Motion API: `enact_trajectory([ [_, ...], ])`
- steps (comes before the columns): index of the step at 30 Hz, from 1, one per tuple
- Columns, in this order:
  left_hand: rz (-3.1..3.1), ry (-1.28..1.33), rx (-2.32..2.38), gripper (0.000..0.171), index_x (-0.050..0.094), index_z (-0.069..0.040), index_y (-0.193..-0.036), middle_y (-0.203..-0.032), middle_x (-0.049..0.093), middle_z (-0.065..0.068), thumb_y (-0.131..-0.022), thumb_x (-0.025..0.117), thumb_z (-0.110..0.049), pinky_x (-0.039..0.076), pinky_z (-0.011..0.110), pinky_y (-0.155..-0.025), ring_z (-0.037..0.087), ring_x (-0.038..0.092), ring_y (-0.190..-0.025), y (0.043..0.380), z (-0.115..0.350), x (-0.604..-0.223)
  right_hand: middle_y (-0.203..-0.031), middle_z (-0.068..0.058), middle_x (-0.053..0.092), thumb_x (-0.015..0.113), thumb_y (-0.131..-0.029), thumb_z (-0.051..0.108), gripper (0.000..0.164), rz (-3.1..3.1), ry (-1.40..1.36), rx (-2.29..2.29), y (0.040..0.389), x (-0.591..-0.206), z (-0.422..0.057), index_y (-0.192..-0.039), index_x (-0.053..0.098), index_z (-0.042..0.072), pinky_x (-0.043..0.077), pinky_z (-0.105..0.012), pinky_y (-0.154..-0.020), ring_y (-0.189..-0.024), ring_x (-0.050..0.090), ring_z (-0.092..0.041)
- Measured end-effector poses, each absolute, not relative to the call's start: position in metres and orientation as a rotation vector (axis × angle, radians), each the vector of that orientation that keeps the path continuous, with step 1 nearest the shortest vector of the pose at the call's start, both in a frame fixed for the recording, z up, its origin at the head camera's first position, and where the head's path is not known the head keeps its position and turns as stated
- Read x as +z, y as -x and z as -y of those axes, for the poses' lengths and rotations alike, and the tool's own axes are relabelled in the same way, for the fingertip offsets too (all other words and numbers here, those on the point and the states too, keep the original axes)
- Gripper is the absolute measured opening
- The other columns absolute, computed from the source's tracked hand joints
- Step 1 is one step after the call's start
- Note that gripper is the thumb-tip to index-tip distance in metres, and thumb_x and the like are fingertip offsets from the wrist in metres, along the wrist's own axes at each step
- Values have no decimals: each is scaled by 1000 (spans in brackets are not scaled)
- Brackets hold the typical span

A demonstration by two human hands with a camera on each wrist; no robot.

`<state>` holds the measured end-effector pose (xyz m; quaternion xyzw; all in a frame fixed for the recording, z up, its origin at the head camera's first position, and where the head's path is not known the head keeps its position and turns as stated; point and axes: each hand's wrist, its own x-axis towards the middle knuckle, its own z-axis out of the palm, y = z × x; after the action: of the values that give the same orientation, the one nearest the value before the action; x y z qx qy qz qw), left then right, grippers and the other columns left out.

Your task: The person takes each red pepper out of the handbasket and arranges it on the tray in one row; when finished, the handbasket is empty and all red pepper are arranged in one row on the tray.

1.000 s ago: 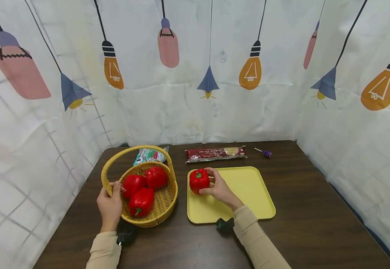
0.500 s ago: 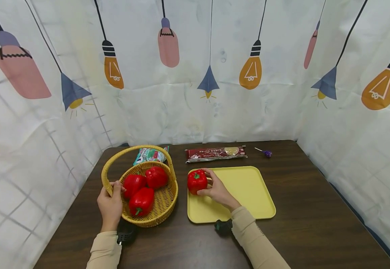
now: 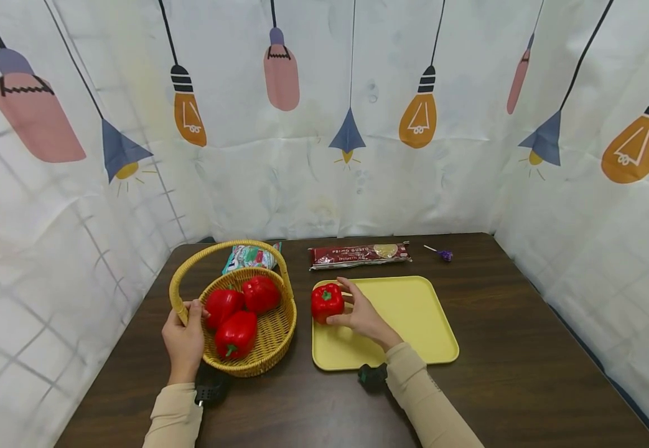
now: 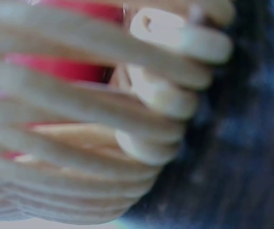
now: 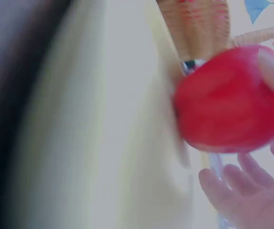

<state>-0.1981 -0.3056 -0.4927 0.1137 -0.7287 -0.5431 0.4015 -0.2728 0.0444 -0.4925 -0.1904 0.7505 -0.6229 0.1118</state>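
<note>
On the left, my left hand [image 3: 184, 339] grips the yellow woven basket [image 3: 270, 354] where its handle meets the rim. Several red bell peppers [image 3: 236, 335] lie inside it. The left wrist view shows the basket's weave [image 4: 79, 181] up close, with red showing through the gaps. Another red bell pepper [image 3: 326, 303] stands stem up at the left end of the yellow tray [image 3: 397, 323]. Around its right side curves my right hand [image 3: 366, 318], thumb at the pepper's near side. In the right wrist view, its spread fingers [image 5: 241, 181] stand a little apart from the pepper [image 5: 232, 105].
A red-brown spaghetti packet [image 3: 359, 255] lies behind the tray, and a purple lollipop [image 3: 444, 255] is to its right. Behind the basket sits a teal snack bag [image 3: 248, 257]. A white printed curtain [image 3: 302, 186] closes off the table's [image 3: 503, 348] back and sides.
The pepper on the tray has shifted slightly left along with my right hand, whose fingers now show more gap from it. My left hand and the basket stay put.
</note>
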Motion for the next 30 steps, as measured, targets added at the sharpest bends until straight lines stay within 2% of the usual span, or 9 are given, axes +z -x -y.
enact_trajectory([
  [4, 1852, -290, -1370, 26, 64, 3, -95, -77, 65, 10, -99, 59, -21, 42, 18, -65, 21, 59, -73, 197, 306, -493, -151, -15, 35, 82, -80, 17, 89, -2261, 606, -1783, 269, -477, -51, -151, 29, 18, 33, -53, -109, -135, 38, -41],
  [8, 1864, -284, -1384, 23, 63, 5, -96, -79, 64, 17, -99, 59, -17, 42, 18, -65, 22, 58, -73, 193, 303, -486, -152, -15, 35, 80, -82, 15, 85, -2315, 655, -1798, 265, -460, -56, -152, 30, 18, 31, -55, -110, -136, 37, -41],
  [10, 1870, -277, -1388, 23, 62, 7, -96, -80, 63, 20, -99, 58, -15, 41, 18, -65, 21, 58, -72, 189, 299, -479, -151, -14, 35, 77, -85, 13, 81, -2341, 691, -1839, 261, -451, -57, -151, 31, 15, 31, -55, -110, -136, 38, -40],
  [13, 1859, -254, -1400, 24, 61, 11, -95, -79, 63, 21, -99, 58, -13, 41, 17, -65, 18, 58, -71, 183, 293, -468, -148, -19, 39, 72, -87, 7, 69, -2360, 748, -1928, 249, -429, -52, -147, 37, 3, 34, -57, -107, -130, 42, -41],
  [18, 1812, -181, -1428, 23, 61, 13, -95, -75, 63, 16, -99, 57, -10, 44, 16, -67, 13, 59, -70, 185, 295, -471, -129, -26, 56, 67, -89, 0, 45, -2329, 894, -2001, 222, -403, -31, -131, 52, -6, 44, -58, -97, -112, 55, -41],
  [21, 1785, -122, -1447, 25, 61, 14, -99, -77, 61, 18, -101, 51, -9, 47, 18, -70, 14, 60, -71, 192, 301, -481, -123, -22, 61, 67, -90, 1, 39, -2278, 971, -1974, 219, -417, -11, -127, 56, -3, 47, -53, -94, -109, 59, -33],
  [24, 1732, -43, -1492, 31, 59, 17, -101, -77, 58, 20, -104, 43, -9, 48, 19, -72, 13, 60, -71, 197, 305, -491, -123, -15, 62, 69, -89, 4, 40, -2233, 1001, -1927, 221, -439, 10, -127, 58, 2, 49, -48, -94, -109, 60, -26],
  [30, 1666, 30, -1508, 47, 57, 21, -99, -73, 56, 18, -106, 33, -19, 46, 19, -73, 12, 59, -69, 196, 305, -494, -126, -6, 63, 73, -88, 13, 41, -2212, 1039, -1799, 220, -458, 42, -127, 59, 9, 49, -44, -96, -111, 60, -15],
])
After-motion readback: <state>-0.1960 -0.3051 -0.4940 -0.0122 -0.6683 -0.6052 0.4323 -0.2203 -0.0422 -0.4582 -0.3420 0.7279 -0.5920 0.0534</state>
